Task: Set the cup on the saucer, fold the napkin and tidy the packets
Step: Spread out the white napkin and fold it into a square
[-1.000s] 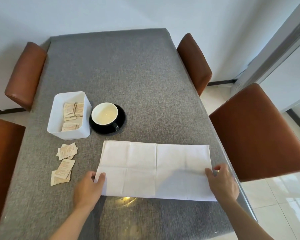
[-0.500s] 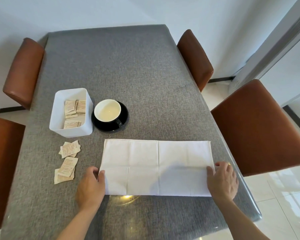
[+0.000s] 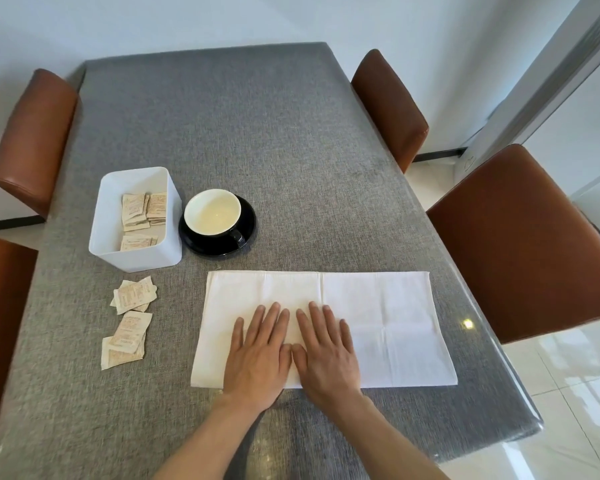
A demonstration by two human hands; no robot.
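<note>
White napkin (image 3: 378, 317): flat on grey tabletop (image 3: 257, 133). Left hand (image 3: 258, 355), right hand (image 3: 326, 353): open, palms down on it. Cup (image 3: 212, 212): on black saucer (image 3: 248, 223). Loose packets (image 3: 129, 320): beside white bin (image 3: 101, 230).

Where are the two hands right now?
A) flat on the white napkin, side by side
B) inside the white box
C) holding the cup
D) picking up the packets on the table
A: the left hand and the right hand lie palm-down next to each other on the napkin, away from the cup and the loose packets.
</note>
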